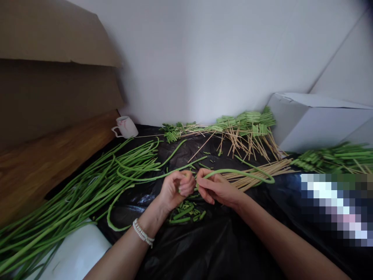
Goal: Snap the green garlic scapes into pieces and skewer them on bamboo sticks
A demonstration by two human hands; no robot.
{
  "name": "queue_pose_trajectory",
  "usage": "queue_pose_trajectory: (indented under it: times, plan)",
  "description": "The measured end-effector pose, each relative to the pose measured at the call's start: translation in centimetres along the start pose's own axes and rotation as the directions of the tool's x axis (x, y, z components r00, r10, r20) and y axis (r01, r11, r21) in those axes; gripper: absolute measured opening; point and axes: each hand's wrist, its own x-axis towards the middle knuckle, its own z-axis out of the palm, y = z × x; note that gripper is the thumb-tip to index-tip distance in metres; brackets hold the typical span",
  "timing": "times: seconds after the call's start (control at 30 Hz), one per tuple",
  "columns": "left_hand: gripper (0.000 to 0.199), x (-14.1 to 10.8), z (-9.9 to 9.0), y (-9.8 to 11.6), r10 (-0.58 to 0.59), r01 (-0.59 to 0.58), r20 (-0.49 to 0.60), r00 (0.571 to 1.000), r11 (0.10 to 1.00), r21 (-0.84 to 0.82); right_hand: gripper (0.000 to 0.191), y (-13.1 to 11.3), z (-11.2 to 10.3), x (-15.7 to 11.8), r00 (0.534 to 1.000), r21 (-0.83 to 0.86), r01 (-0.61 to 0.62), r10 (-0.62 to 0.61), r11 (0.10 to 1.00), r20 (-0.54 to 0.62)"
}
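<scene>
Held in my right hand (pixel 215 186) is a long garlic scape (pixel 241 172), pinched near one end, with its length looping out to the right and bending back. Close beside it, my left hand (pixel 178 188) is closed with curled fingers, at the same scape's end between the hands; the fingers hide most of the grip. Short cut scape pieces (pixel 188 212) lie on the black plastic sheet (pixel 186 252) just below both hands. Bamboo skewers (pixel 250 177) lie in a loose bundle behind my right hand.
A large heap of long garlic scapes (pixel 87 194) spreads along the left. Skewered scape pieces (pixel 247 120) are piled at the back, with more skewered scapes (pixel 335 155) at right. A mug (pixel 127 127), a white box (pixel 314 120) and a cardboard box (pixel 58 89) stand around the edges.
</scene>
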Motion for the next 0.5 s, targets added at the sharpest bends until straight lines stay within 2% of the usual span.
queue_pose_trajectory:
  times: [0.1,0.23,0.33,0.5]
  plan:
    - [0.038,0.0,-0.7,0.9,0.079,-0.080,-0.038,0.996,0.996,-0.042,0.032,0.2,-0.2,0.0,0.999,-0.051,-0.041,0.042,0.998,0.033]
    - [0.040,0.1,-0.7,0.5,0.145,-0.123,-0.114,0.983,0.977,0.176,0.031,0.4,0.1,0.1,0.997,-0.205,-0.056,0.067,0.977,0.046]
    - [0.044,0.0,-0.2,-0.2,0.100,-0.067,-0.088,0.991,0.944,0.324,0.033,0.4,0.5,0.1,0.992,-0.325,-0.100,0.120,0.940,0.044]
    - [0.040,-0.1,0.1,-0.6,0.030,0.000,-0.073,0.997,0.922,0.386,0.040,0.8,0.7,0.1,0.981,-0.458,-0.183,0.189,0.870,-0.033]
